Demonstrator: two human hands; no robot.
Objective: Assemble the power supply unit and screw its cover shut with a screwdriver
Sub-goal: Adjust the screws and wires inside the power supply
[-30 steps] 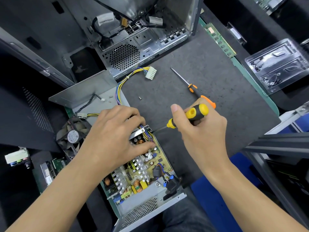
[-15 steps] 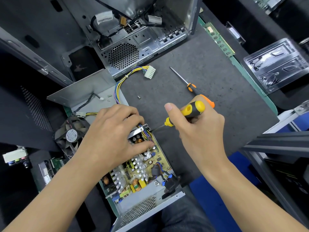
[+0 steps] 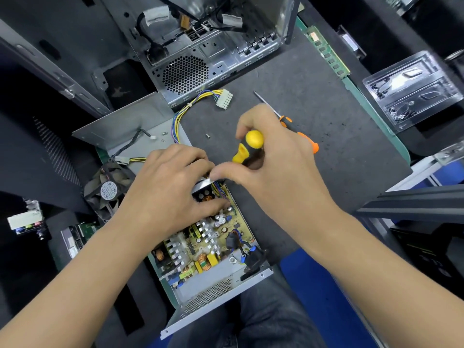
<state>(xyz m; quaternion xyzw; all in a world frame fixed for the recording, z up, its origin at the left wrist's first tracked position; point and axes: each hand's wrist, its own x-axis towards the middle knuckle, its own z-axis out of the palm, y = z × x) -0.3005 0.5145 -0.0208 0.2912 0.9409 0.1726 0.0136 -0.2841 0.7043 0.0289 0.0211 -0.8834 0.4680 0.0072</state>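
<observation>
Head view: both hands over open power supply (image 3: 213, 252).
Right hand (image 3: 271, 156): grips yellow screwdriver (image 3: 248, 146); tip hidden.
Left hand (image 3: 173, 187): presses circuit board, fingertips hidden.

computer case (image 3: 200, 46), fan (image 3: 109, 192), plastic tray (image 3: 411, 89)

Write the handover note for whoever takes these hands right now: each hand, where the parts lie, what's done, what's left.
Left hand: rests on the circuit board in the open power supply case.
Right hand: grips the yellow screwdriver, pointed down at the board's far corner; tip hidden.
Cover lies off, behind the case. Loose screw on the mat; fan unmounted.
Left: fasten board, fit cover, screw shut.
</observation>
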